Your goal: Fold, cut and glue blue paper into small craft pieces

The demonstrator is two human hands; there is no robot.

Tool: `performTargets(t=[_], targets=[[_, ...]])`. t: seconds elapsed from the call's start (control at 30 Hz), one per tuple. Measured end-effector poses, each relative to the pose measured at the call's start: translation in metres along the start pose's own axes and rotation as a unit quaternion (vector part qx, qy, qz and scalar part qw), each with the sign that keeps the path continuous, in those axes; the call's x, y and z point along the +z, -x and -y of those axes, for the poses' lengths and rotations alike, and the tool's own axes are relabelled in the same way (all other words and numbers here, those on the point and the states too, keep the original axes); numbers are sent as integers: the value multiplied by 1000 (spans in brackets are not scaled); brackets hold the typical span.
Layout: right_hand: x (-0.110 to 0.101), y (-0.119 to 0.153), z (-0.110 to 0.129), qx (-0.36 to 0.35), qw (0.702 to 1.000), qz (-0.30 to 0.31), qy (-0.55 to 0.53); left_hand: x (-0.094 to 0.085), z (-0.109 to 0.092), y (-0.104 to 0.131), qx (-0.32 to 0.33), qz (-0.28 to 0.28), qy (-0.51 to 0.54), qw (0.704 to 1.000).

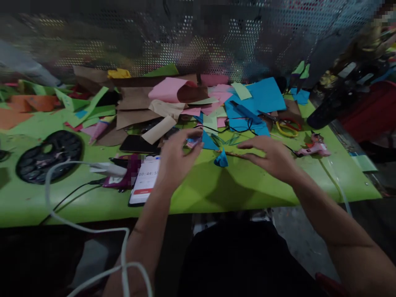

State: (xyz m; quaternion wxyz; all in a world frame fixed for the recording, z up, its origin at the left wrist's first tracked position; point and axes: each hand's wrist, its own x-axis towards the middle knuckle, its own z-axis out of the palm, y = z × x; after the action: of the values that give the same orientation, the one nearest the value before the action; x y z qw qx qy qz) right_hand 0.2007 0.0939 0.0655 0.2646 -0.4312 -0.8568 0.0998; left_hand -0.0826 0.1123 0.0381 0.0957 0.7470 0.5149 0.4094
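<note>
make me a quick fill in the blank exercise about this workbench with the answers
The tabletop is ____.
The crumpled paper beside the thin stick, near the right hand, is ____.
The wide button on the lit phone is ____.
The black palette lies on the person's ____ side.
Missing words: green; blue; red; left.

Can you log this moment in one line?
right hand: holds thin stick | blue paper piece: by stick's end | left hand: grip unclear
</note>
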Motion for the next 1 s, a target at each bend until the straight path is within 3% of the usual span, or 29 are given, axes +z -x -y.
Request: performTargets(t=[0.03, 0.1, 0.2, 0.33, 0.5, 0.7, 0.8, 0.93, 1.0], targets=[[17, -5, -6, -4, 999, 51, 3, 7, 5, -1, -5, 38, -28, 999], [46, -12, -18, 37, 993, 87, 67, 25, 16, -2, -18, 120, -100, 988], [69, -15, -27, 63, 983, 119, 126, 45, 31, -3, -20, 179, -174, 968], [66, -11, -27, 74, 975, 129, 166, 52, 39, -1, 10, 181, -202, 963], [60, -3, -33, 118, 968, 108, 194, 51, 30, -5, 38, 196, -244, 949], [60, -7, -34, 169, 980, 41, 101, 53, 22, -13, 60, 224, -287, 929], [67, -22, -21, 188, 978, 87, 1, 56, 24, -16, 86, 232, -308, 919], [80, -42, -9, 203, 963, 175, 14, 64, 25, -20, 125, 235, -330, 906], [80, -47, -13, 206, 965, 159, 16, 67, 24, -22, 131, 239, -334, 902]])
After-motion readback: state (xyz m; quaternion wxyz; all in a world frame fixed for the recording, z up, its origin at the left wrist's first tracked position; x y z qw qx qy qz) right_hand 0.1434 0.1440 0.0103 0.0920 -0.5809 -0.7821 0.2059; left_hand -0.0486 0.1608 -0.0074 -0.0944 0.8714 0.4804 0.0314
